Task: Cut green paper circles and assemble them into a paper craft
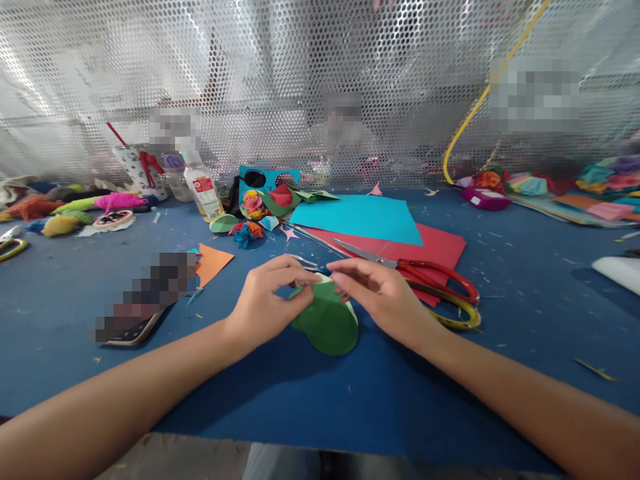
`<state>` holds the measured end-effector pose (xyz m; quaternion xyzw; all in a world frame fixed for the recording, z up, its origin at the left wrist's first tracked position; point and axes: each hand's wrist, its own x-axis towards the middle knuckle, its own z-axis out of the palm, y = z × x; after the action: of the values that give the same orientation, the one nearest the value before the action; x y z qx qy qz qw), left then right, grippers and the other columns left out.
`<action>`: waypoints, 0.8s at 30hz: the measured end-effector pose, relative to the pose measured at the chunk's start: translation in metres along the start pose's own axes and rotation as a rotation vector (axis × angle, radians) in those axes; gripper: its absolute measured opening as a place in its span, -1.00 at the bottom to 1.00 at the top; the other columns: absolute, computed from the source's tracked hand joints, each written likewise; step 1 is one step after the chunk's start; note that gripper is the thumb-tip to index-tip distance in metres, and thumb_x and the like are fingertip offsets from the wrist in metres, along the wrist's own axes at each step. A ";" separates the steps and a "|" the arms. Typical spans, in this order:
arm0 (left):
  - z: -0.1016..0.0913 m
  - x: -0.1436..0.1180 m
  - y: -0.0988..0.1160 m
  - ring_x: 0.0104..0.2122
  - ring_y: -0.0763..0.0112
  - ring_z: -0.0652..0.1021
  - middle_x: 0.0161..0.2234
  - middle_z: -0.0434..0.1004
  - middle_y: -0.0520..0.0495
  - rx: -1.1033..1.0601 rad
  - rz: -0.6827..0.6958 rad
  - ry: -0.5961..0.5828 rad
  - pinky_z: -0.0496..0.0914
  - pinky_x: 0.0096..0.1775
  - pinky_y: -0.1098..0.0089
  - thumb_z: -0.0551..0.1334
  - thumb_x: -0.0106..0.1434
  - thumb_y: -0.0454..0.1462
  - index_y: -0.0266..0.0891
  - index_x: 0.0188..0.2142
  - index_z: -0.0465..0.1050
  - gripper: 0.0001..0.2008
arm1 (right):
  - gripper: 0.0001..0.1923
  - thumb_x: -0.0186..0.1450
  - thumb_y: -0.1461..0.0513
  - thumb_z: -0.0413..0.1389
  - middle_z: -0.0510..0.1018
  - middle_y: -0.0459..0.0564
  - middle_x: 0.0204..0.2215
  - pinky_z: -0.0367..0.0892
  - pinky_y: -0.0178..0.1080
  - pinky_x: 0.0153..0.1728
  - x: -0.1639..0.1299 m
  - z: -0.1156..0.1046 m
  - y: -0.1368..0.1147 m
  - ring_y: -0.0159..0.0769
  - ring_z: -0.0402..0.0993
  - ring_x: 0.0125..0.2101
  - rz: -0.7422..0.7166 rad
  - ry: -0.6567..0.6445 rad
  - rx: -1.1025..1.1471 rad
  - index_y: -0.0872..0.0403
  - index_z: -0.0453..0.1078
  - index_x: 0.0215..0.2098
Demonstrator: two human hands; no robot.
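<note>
A rounded green paper cutout (pixel 330 323) is held up just above the blue table, its top edge folded and showing paler green. My left hand (pixel 275 293) pinches the cutout's upper left between thumb and fingers. At its upper right, the curled fingers of my right hand (pixel 377 293) press on the paper's edge; the fingertips are partly hidden. Just beyond my right hand lie large scissors (pixel 440 272) with red handles and a second pair with yellow handles (pixel 463 319). Red paper sheets (pixel 440 243) and a turquoise sheet (pixel 360 219) lie under and behind the scissors.
To the left rest a phone (pixel 133 333) and an orange paper piece (pixel 214 264). A glue bottle (pixel 203 190) and a tumbler with a straw (pixel 137 170) stand farther back. Paper flowers (pixel 254 205) sit before the perforated metal screen (pixel 300 80). A purple object (pixel 485 198) lies back right.
</note>
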<state>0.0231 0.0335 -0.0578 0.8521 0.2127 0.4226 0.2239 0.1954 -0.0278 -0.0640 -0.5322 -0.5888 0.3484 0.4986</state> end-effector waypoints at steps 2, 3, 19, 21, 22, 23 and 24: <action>0.001 -0.002 0.001 -0.48 0.51 0.42 -0.47 0.42 -0.01 0.090 0.084 -0.047 0.33 -0.40 0.48 0.16 0.07 -0.44 -0.24 -0.36 0.49 -0.82 | -0.73 0.20 0.12 0.07 0.53 -0.05 -0.42 0.42 -0.31 -0.40 0.001 0.001 0.001 -0.38 0.47 -0.44 0.076 -0.067 0.102 0.08 0.40 -0.19; 0.002 -0.003 0.002 -0.47 0.50 0.42 -0.47 0.42 -0.02 0.117 0.105 -0.094 0.33 -0.40 0.47 0.15 0.07 -0.44 -0.24 -0.35 0.49 -0.81 | -0.74 0.19 0.12 0.07 0.52 -0.05 -0.44 0.41 -0.32 -0.40 0.002 0.002 0.001 -0.40 0.47 -0.46 0.107 -0.108 0.141 0.09 0.41 -0.21; 0.004 0.002 -0.006 -0.47 0.47 0.49 -0.49 0.52 -0.01 -0.413 -0.605 -0.286 0.34 -0.43 0.49 0.27 0.04 -0.24 -0.29 -0.38 0.45 -0.83 | -0.77 0.13 0.18 0.14 0.54 -0.06 -0.48 0.34 -0.32 -0.44 0.006 -0.007 0.012 -0.35 0.46 -0.44 0.058 -0.195 -0.080 0.07 0.33 -0.24; 0.003 0.003 -0.005 -0.46 0.47 0.50 -0.49 0.52 -0.01 -0.453 -0.635 -0.255 0.35 -0.42 0.50 0.30 0.01 -0.25 -0.29 -0.37 0.44 -0.81 | -0.81 0.12 0.18 0.15 0.55 -0.07 -0.48 0.35 -0.32 -0.42 0.005 -0.006 0.009 -0.34 0.47 -0.44 0.008 -0.143 -0.084 0.07 0.36 -0.30; 0.003 0.004 -0.005 -0.46 0.48 0.51 -0.49 0.53 0.00 -0.472 -0.649 -0.242 0.36 -0.41 0.50 0.32 -0.01 -0.26 -0.29 -0.38 0.44 -0.81 | -0.85 0.13 0.19 0.14 0.55 -0.07 -0.48 0.36 -0.32 -0.42 0.005 -0.007 0.008 -0.35 0.47 -0.44 -0.027 -0.104 -0.104 0.07 0.39 -0.34; 0.003 0.005 -0.004 -0.47 0.49 0.51 -0.49 0.53 0.01 -0.491 -0.666 -0.229 0.37 -0.40 0.50 0.33 -0.03 -0.28 -0.29 -0.38 0.44 -0.81 | -0.89 0.13 0.19 0.14 0.55 -0.08 -0.48 0.36 -0.33 -0.42 0.004 -0.007 0.006 -0.35 0.47 -0.44 -0.064 -0.054 -0.130 0.07 0.40 -0.38; 0.002 0.005 -0.003 -0.48 0.50 0.51 -0.49 0.53 0.01 -0.511 -0.682 -0.218 0.39 -0.40 0.50 0.33 -0.04 -0.30 -0.29 -0.38 0.44 -0.81 | -0.90 0.14 0.20 0.13 0.55 -0.08 -0.47 0.36 -0.33 -0.41 0.004 -0.008 0.005 -0.36 0.47 -0.44 -0.096 -0.005 -0.153 0.07 0.41 -0.40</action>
<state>0.0275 0.0386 -0.0577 0.6899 0.3455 0.2710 0.5755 0.2044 -0.0240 -0.0658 -0.5390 -0.6397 0.2795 0.4712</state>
